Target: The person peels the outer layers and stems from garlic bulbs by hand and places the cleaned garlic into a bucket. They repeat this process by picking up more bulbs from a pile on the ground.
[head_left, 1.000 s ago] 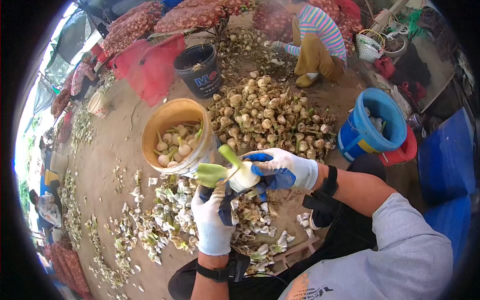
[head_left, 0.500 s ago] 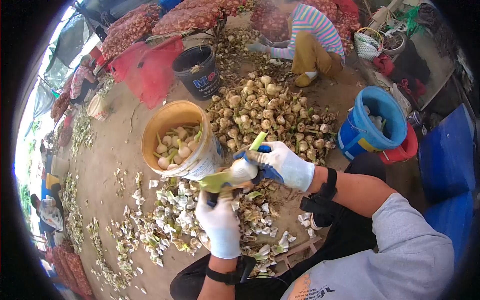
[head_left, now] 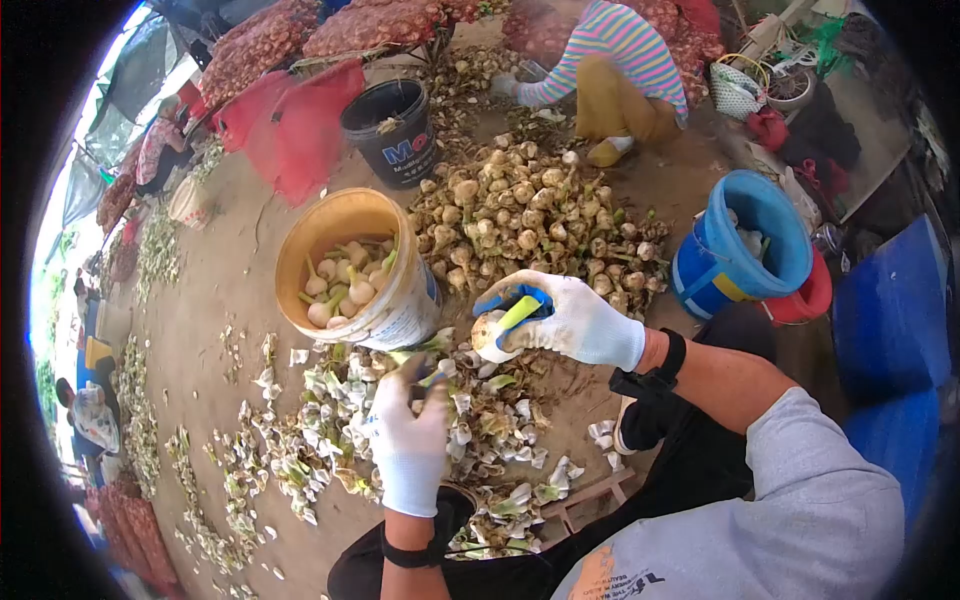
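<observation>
My right hand [head_left: 575,320], in a white glove with blue-coated fingers, is closed around a garlic bulb [head_left: 490,338] with a short green stem. To its lower left is my left hand [head_left: 408,435], gloved alike and apart from the bulb. Its fingers are somewhat blurred, with the thumb apart from them and nothing clearly held. Peeled garlic bulbs [head_left: 358,288] with stems lie inside the yellowish bucket [head_left: 400,325] beyond my left hand. Beneath both hands spreads a litter of garlic skins [head_left: 340,430].
A heap of unpeeled garlic [head_left: 530,215] lies ahead. Around it stand a black bucket [head_left: 395,150] and a blue bucket [head_left: 700,255], beside a red basin [head_left: 810,290]. Another person [head_left: 625,80] crouches beyond the heap. Red mesh sacks [head_left: 375,28] line the back.
My left hand has come away from the bulb, down and left, and the green outer leaf it was pulling is off the bulb. My right hand has turned the bulb.
</observation>
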Demonstrator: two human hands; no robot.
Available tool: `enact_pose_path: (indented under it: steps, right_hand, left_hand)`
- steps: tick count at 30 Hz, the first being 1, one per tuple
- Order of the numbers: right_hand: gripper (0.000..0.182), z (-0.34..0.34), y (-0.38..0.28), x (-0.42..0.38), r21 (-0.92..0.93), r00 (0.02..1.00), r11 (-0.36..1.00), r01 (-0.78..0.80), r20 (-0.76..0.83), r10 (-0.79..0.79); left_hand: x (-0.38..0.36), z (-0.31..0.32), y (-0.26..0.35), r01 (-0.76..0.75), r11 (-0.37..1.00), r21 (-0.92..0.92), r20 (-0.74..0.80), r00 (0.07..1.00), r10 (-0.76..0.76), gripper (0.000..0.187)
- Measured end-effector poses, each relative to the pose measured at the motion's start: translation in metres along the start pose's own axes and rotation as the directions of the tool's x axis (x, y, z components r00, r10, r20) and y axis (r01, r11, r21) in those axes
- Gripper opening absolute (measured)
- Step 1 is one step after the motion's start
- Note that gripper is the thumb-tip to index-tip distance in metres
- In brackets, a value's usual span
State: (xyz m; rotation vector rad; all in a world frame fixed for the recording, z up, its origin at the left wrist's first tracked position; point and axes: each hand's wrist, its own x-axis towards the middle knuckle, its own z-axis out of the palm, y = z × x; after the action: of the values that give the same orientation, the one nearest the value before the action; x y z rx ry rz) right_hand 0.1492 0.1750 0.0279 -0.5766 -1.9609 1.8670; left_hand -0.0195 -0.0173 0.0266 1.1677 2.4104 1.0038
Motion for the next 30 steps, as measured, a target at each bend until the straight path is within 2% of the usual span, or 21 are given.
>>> enact_pose_path:
  steps: [1, 2, 3, 5, 7, 9, 10, 12, 16, 18, 19, 20, 22, 23, 25, 26, 27, 29, 30]
  right_hand:
    - [0.044, 0.003, -0.002, 0.000, 0.004, 1.000, 1.000, 0.023, 0.014, -0.023]
    - [0.049, 0.004, -0.010, -0.002, -0.078, 0.999, 0.997, 0.007, 0.037, -0.004]
    - [0.049, 0.006, -0.008, -0.001, -0.081, 0.999, 0.997, 0.006, 0.042, -0.003]
    - [0.046, 0.011, -0.001, -0.002, -0.132, 0.987, 0.980, 0.149, 0.087, -0.139]
    - [0.042, 0.014, -0.001, -0.002, -0.189, 0.991, 0.975, 0.118, 0.081, -0.104]
    - [0.036, 0.015, 0.001, -0.003, -0.290, 0.956, 0.911, 0.293, 0.092, -0.278]
    - [0.032, 0.016, -0.001, -0.004, -0.279, 0.957, 0.916, 0.289, 0.095, -0.273]
    - [0.031, 0.015, 0.004, -0.002, -0.257, 0.952, 0.918, 0.303, 0.115, -0.282]
    - [0.029, 0.017, 0.006, -0.004, -0.246, 0.949, 0.919, 0.309, 0.136, -0.283]
    - [0.030, 0.017, 0.008, -0.002, -0.266, 0.941, 0.904, 0.335, 0.151, -0.304]
    - [0.031, 0.017, 0.008, -0.002, -0.285, 0.932, 0.889, 0.359, 0.164, -0.324]
    - [0.031, 0.016, 0.007, -0.003, -0.286, 0.932, 0.889, 0.358, 0.163, -0.323]
    - [0.033, 0.013, 0.003, -0.006, -0.004, 0.959, 0.975, 0.222, 0.179, -0.218]
    - [0.033, 0.012, 0.003, -0.004, -0.003, 0.959, 0.975, 0.223, 0.180, -0.219]
    - [0.039, 0.009, 0.002, 0.001, 0.066, 0.976, 0.992, 0.111, 0.182, -0.121]
    - [0.041, 0.010, 0.000, 0.002, 0.052, 0.993, 0.998, 0.043, 0.109, -0.049]
    - [0.042, 0.009, 0.003, 0.007, -0.024, 0.999, 0.999, 0.022, 0.046, -0.021]
    - [0.041, 0.013, 0.004, 0.007, 0.008, 0.999, 1.000, -0.014, 0.030, 0.013]
    - [0.041, 0.014, 0.001, 0.007, 0.009, 1.000, 1.000, -0.012, 0.028, 0.011]
  left_hand:
    - [-0.001, 0.002, 0.010, -0.095, 0.991, -0.099, -0.026, 0.995, 0.093, 0.038]
    - [-0.002, 0.004, 0.015, -0.191, 0.962, -0.197, -0.064, 0.981, 0.181, 0.034]
    - [-0.001, 0.007, 0.017, -0.187, 0.962, -0.199, -0.068, 0.982, 0.177, 0.034]
    - [0.000, 0.011, 0.016, -0.282, 0.929, -0.239, -0.042, 0.959, 0.280, 0.031]
    - [0.000, 0.014, 0.015, -0.272, 0.936, -0.223, -0.053, 0.962, 0.267, 0.026]
    - [-0.001, 0.016, 0.012, -0.216, 0.939, -0.267, -0.037, 0.976, 0.214, 0.023]
    - [-0.002, 0.016, 0.014, -0.217, 0.939, -0.268, -0.037, 0.976, 0.215, 0.023]
    - [-0.005, 0.014, 0.018, -0.283, 0.946, -0.156, -0.082, 0.958, 0.273, 0.021]
    - [-0.006, 0.013, 0.021, -0.263, 0.956, -0.133, -0.076, 0.964, 0.255, 0.017]
    - [-0.006, 0.014, 0.023, -0.168, 0.981, -0.097, -0.071, 0.984, 0.161, 0.017]
    - [-0.004, 0.012, 0.023, -0.167, 0.981, -0.097, -0.072, 0.984, 0.160, 0.017]
    - [-0.001, 0.010, 0.022, -0.098, 0.971, -0.219, -0.056, 0.995, 0.088, 0.015]
    - [0.003, 0.006, 0.020, 0.046, 0.894, -0.445, 0.001, 0.999, -0.051, 0.012]
    - [0.002, 0.005, 0.020, 0.045, 0.895, -0.443, -0.001, 0.999, -0.051, 0.012]
    - [0.001, 0.003, 0.018, 0.127, 0.779, -0.614, 0.030, 0.990, -0.138, 0.013]
    - [-0.001, 0.004, 0.016, 0.151, 0.760, -0.632, 0.021, 0.984, -0.177, 0.017]
    - [-0.003, 0.005, 0.016, 0.145, 0.763, -0.630, 0.021, 0.985, -0.171, 0.017]
    - [-0.009, 0.009, 0.020, -0.053, 0.923, -0.380, -0.149, 0.989, -0.005, 0.019]
    - [-0.010, 0.008, 0.024, -0.243, 0.953, -0.183, -0.218, 0.955, 0.202, 0.023]
